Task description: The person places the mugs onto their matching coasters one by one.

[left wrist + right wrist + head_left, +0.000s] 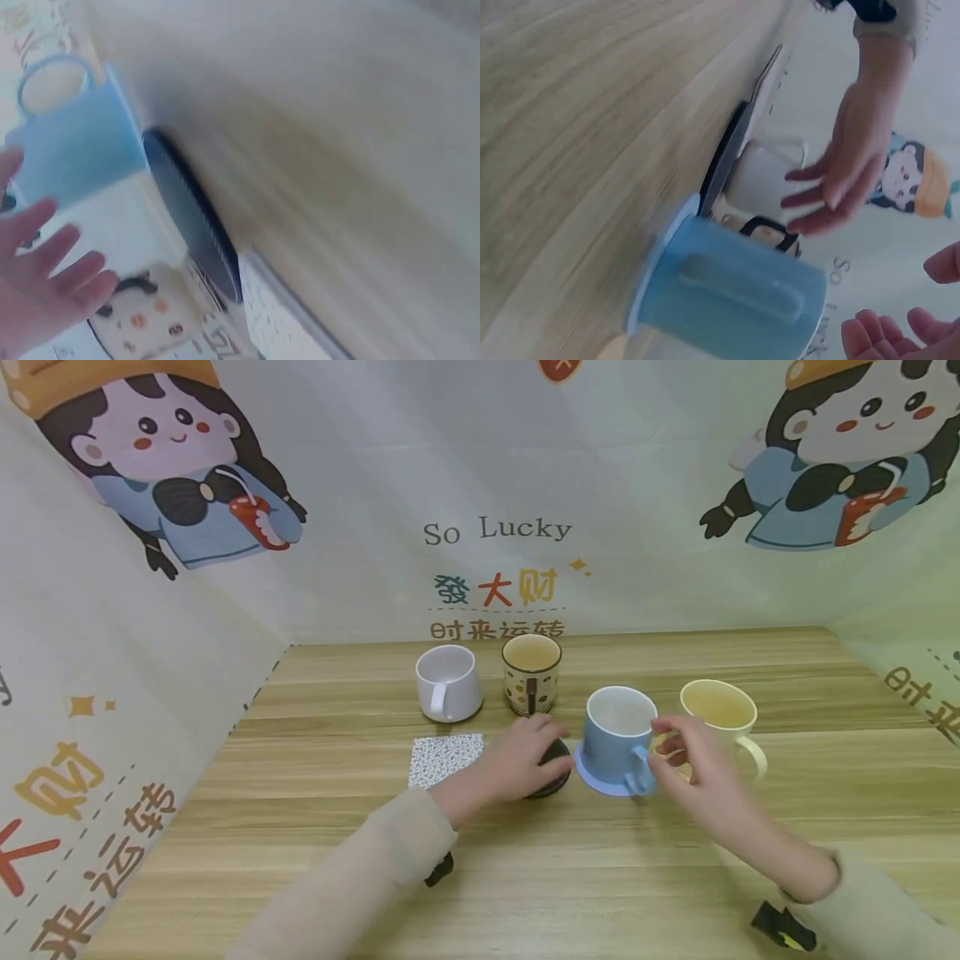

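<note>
One cup (pixel 455 681) is behind the left mat (pixel 447 754), a second cup (pixel 531 681) behind the middle mat (pixel 553 787). The third cup (pixel 617 739) sits on the right mat (pixel 600 786), left of a fourth cup (pixel 718 714).

Blue mug (pixel 615 742) from head-high and wrist-level cameras

"Anything legible on the back curtain (pixel 660 585)?"
"Yes: “So Lucky” (pixel 498 529) in dark letters; beneath, “發大财” (pixel 496 591) in teal, red and yellow, then “时来运转” (pixel 497 630) in brown, its lower edge hidden."
"The left curtain (pixel 172 627)?"
"A yellow “财” (pixel 63 781) and brown “来运转” (pixel 116 857)."
"The right curtain (pixel 892 585)?"
"Brown “时来” (pixel 906 686), partly cut off."
</note>
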### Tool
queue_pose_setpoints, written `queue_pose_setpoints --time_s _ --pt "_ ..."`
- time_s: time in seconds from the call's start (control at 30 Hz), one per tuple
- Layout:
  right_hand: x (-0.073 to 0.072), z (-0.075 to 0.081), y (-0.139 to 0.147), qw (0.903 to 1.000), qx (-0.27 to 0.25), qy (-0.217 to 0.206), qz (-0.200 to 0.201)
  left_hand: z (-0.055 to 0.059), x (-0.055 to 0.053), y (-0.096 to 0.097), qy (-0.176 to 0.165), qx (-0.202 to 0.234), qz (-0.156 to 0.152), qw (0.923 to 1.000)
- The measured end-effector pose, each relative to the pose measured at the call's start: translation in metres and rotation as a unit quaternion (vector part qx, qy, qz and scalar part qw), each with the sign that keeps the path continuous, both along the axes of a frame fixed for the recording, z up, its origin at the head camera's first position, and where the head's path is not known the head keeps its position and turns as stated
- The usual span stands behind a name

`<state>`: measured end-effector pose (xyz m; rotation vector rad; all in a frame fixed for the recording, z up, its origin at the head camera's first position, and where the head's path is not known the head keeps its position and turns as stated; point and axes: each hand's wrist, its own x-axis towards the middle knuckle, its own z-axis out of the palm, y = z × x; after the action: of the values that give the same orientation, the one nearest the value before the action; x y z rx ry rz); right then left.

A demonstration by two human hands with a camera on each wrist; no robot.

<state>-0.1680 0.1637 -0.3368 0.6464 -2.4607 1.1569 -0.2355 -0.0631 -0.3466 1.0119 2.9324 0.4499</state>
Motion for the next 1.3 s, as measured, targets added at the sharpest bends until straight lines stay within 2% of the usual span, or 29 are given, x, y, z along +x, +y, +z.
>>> queue_pose_setpoints --time_s 0.03,0.1,0.2,0.3,0.37,0.5,0.57,0.63,0.77,0.9,1.0,1.1,1.3 --pt "0.002 0.000 -0.004 0.9993 0.016 0.030 0.013 0.003 -0.002 -0.003 0.001 0.045 0.024 0.9987" --pt "0.003 -0.002 -0.012 0.9939 0.058 0.085 0.040 0.009 -0.007 -0.009 -0.004 0.127 0.071 0.9894" --pt "0.003 -0.009 -0.025 0.9819 0.119 0.124 0.079 0.014 -0.014 -0.017 -0.031 0.226 0.128 0.9653" --pt "0.000 -0.018 -0.039 0.9696 0.165 0.140 0.114 0.015 -0.019 -0.022 -0.069 0.291 0.166 0.9398" --pt "-0.002 -0.025 -0.046 0.9628 0.194 0.131 0.135 0.015 -0.022 -0.023 -0.090 0.317 0.184 0.9262" --pt "-0.004 -0.032 -0.059 0.9498 0.269 0.043 0.155 0.013 -0.028 -0.020 -0.111 0.344 0.201 0.9107" --pt "-0.005 -0.032 -0.063 0.9408 0.303 -0.012 0.152 0.012 -0.031 -0.019 -0.133 0.351 0.212 0.9023" --pt "-0.006 -0.034 -0.066 0.9329 0.326 -0.042 0.147 0.011 -0.034 -0.017 -0.157 0.357 0.224 0.8932" --pt "-0.010 -0.035 -0.071 0.9260 0.343 -0.072 0.139 0.012 -0.038 -0.014 -0.192 0.355 0.240 0.8829" --pt "-0.014 -0.034 -0.074 0.9240 0.344 -0.101 0.132 0.013 -0.042 -0.012 -0.233 0.365 0.239 0.8692" --pt "-0.016 -0.033 -0.076 0.9216 0.347 -0.122 0.125 0.013 -0.045 -0.009 -0.253 0.369 0.237 0.8622" --pt "-0.018 -0.032 -0.077 0.9164 0.356 -0.140 0.118 0.012 -0.047 -0.006 -0.259 0.372 0.245 0.8570" --pt "-0.022 -0.033 -0.080 0.9064 0.375 -0.157 0.115 0.010 -0.045 0.001 -0.259 0.397 0.262 0.8411"
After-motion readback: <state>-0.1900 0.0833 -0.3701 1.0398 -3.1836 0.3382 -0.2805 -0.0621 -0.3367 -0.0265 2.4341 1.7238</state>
